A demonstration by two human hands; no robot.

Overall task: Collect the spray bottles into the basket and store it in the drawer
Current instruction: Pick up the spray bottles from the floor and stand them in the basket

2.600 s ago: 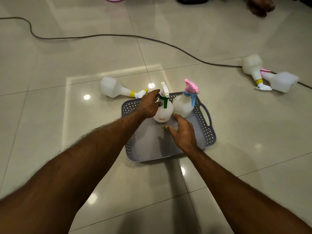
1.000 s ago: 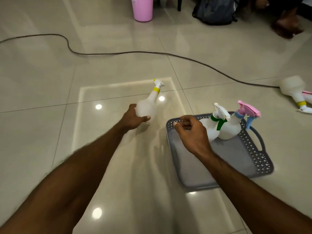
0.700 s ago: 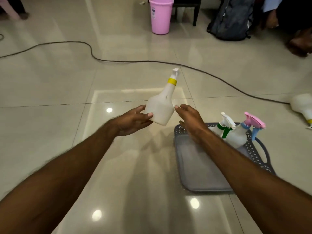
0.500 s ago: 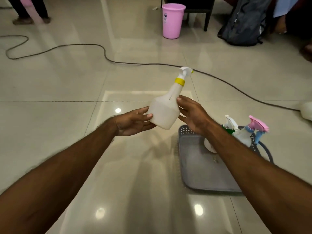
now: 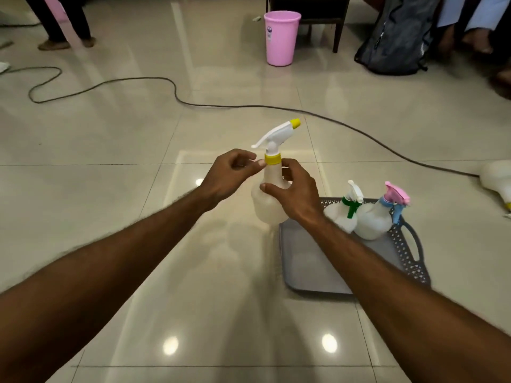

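Note:
A translucent spray bottle with a yellow collar and nozzle tip (image 5: 269, 175) is upright in the air, just left of the grey perforated basket (image 5: 409, 261). My right hand (image 5: 293, 193) grips its body from the right. My left hand (image 5: 231, 175) pinches at its neck just below the yellow collar. Two bottles stand in the basket's far end: one with a green collar (image 5: 343, 214) and one with a pink and blue head (image 5: 378, 217). Another white bottle (image 5: 497, 179) lies on the floor at the right edge, partly cut off.
A dark cable (image 5: 193, 103) snakes across the tiled floor behind the hands. Farther back stand a pink bucket (image 5: 281, 37), a dark chair and a backpack (image 5: 392, 42). A person's legs (image 5: 63, 23) are at the far left; other people sit at the far right.
My left hand lifted the yellow-collared bottle off the floor and my right hand took its body. The bottle turned upright, and my left hand moved up to its neck.

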